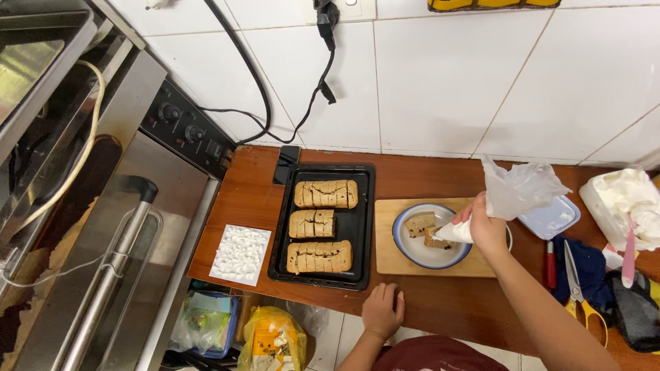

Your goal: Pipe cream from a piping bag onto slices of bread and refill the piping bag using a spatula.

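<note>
Our right hand (487,227) grips a white plastic piping bag (505,196), its tip over cake slices (427,230) in a blue-rimmed round plate (407,255) on the pale wooden board (386,255). Our left hand (382,310) rests, fingers curled and holding nothing, on the brown wooden counter's (447,302) front edge.

White piping bag (505,196), tip down over cake slices (427,231) on blue-rimmed plate (405,251).

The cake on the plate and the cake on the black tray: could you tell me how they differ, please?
The cake on the plate is two separate slices in a blue-rimmed plate, under the piping bag held by the right hand. The cake on the black tray is three sliced loaves in a column, pieces together, away from both hands. Both look like the same tan, speckled cake.
</note>
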